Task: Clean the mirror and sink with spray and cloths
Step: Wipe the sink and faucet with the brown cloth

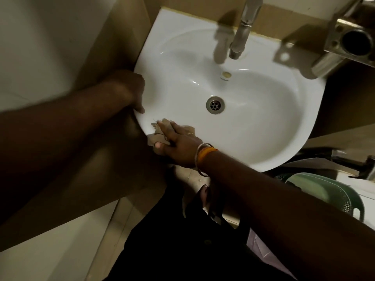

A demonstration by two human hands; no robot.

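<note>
White ceramic sink fills the centre and upper middle of the frame, wall-mounted, rounded front edge toward the lower right, flat back edge toward the upper part where the tap stands. Going left to right: left hand at mid-left grips the sink's left rim, fingers curled over the edge, thumb tip on the inner slope, so closed on the rim as a brace, holding no tool. Just right and below it, right hand at lower centre lies flat, fingers spread and pressed down on a tan cloth bunched on the front-left rim; thumb tucks under the cloth edge. Bangles on that wrist. Cloth sits on the rim where it meets the bowl, touching the ceramic, partly hidden under the palm. Drain in the bowl centre, well apart from the cloth. Green basket at lower right, below the sink. A metal holder at upper right. No spray bottle or mirror in view. Step judged: wiping the sink rim, front-left section; the bowl looks mostly clean and glossy. Next move probably calls for sliding the cloth along the curved front rim toward the lower right, keeping flat pressure, left hand steadying. Sink's long axis runs roughly upper left to lower right in the frame; tap spout points down into the bowl, toward the drain. Cloth has no clear long axis, crumpled.
</note>
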